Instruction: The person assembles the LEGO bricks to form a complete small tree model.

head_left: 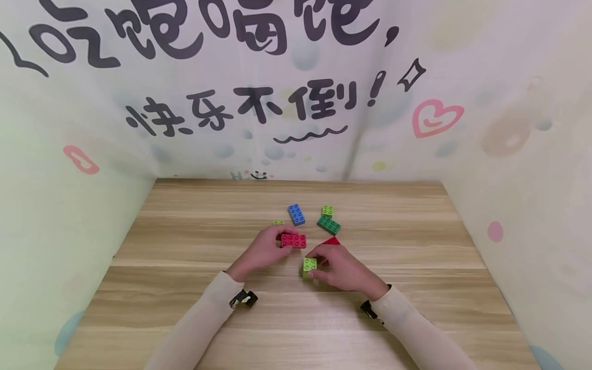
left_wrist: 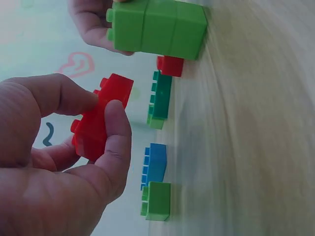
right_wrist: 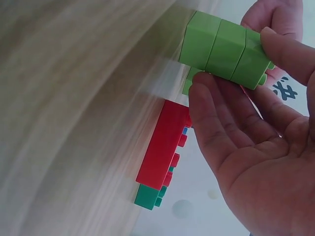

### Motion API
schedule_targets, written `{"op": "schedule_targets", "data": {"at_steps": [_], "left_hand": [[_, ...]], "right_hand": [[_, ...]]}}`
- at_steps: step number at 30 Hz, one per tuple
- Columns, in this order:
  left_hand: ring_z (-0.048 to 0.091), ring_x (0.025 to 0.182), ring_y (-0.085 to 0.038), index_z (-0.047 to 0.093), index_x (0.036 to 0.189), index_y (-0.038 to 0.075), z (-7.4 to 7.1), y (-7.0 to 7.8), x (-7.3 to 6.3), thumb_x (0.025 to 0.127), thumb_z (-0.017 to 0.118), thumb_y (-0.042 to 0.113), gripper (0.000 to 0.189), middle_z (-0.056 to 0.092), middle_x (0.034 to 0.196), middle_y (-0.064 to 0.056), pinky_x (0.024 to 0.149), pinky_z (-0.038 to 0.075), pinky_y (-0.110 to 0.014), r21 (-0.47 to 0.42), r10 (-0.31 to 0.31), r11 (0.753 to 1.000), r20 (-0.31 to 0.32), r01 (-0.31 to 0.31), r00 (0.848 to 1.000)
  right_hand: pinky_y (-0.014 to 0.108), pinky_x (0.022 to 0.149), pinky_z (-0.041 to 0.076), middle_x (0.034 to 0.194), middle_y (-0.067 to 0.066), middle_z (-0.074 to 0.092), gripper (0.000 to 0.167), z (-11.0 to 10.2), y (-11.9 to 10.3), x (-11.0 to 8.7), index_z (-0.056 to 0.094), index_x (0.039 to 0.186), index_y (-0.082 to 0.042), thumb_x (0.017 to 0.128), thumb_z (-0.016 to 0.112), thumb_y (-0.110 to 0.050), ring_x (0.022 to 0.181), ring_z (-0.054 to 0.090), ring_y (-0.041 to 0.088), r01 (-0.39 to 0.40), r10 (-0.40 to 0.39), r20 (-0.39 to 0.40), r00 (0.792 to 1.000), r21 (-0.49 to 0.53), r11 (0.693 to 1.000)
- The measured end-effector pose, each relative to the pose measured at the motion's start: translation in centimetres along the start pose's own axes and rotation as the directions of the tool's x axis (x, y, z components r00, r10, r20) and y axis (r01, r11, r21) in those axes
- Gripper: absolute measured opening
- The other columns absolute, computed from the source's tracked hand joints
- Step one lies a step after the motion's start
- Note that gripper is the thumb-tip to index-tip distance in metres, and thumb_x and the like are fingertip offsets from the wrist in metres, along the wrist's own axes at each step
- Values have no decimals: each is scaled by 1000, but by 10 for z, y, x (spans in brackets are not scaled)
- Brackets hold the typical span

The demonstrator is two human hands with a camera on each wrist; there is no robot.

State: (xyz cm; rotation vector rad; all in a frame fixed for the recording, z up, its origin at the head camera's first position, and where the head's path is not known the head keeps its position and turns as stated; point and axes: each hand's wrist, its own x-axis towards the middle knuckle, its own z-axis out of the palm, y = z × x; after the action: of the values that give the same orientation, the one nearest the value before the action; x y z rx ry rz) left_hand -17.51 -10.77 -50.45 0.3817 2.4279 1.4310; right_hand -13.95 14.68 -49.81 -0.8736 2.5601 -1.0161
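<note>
My left hand (head_left: 262, 250) pinches a red toy building brick (head_left: 296, 240) between thumb and fingers, studs upward, held above the table in the left wrist view. Close by on the right, my right hand (head_left: 344, 268) grips a stack of three light green bricks (right_wrist: 221, 46), its thumb near the top and fingers along the side. From above, only the stack's studded top and part of one side show. Whether the stack touches the table I cannot tell. Another red brick (right_wrist: 162, 145) lies just beyond the right hand, partly hidden by it in the head view.
Behind the hands on the wooden table (head_left: 185, 205) lie a blue brick (head_left: 296, 214), a dark green brick (head_left: 329, 225) and a small light green brick (head_left: 327, 210). Another light green brick (left_wrist: 158, 201) is mostly covered by the left hand from above. Printed walls (head_left: 296, 154) enclose the table.
</note>
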Motion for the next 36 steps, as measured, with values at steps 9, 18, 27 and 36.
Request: {"op": "schedule_targets", "data": {"at_steps": [9,18,27,36], "left_hand": [[65,104,-20,68,130,14,-4,12,-12,94,80,12,39,70,120,-5,86,57,-31,-93,34,995,50,-30,998],[63,112,-24,64,127,17,0,17,-23,96,78,14,35,67,126,-3,90,61,-35,-126,17,992,86,-6,996],[61,108,-24,65,129,16,5,19,-31,95,78,11,37,66,126,-5,83,60,-29,-122,58,992,154,-39,986],[61,106,-22,69,125,21,12,17,-36,96,80,23,31,67,124,-1,82,60,-28,-93,69,994,149,-56,986]], "right_hand": [[30,87,60,111,-5,74,29,0,1,1,74,118,-14,92,85,-22,99,71,13,-14,14,8,1000,23,1000],[32,87,61,108,-7,74,31,0,3,3,74,117,-14,90,87,-24,96,70,12,-56,55,21,998,43,998],[27,86,60,104,-11,74,29,-2,5,5,75,114,-16,90,87,-25,93,69,5,-72,70,34,997,63,995],[30,84,60,100,-11,73,26,-2,5,4,75,111,-16,90,87,-26,90,68,6,-65,62,44,997,52,997]]}}
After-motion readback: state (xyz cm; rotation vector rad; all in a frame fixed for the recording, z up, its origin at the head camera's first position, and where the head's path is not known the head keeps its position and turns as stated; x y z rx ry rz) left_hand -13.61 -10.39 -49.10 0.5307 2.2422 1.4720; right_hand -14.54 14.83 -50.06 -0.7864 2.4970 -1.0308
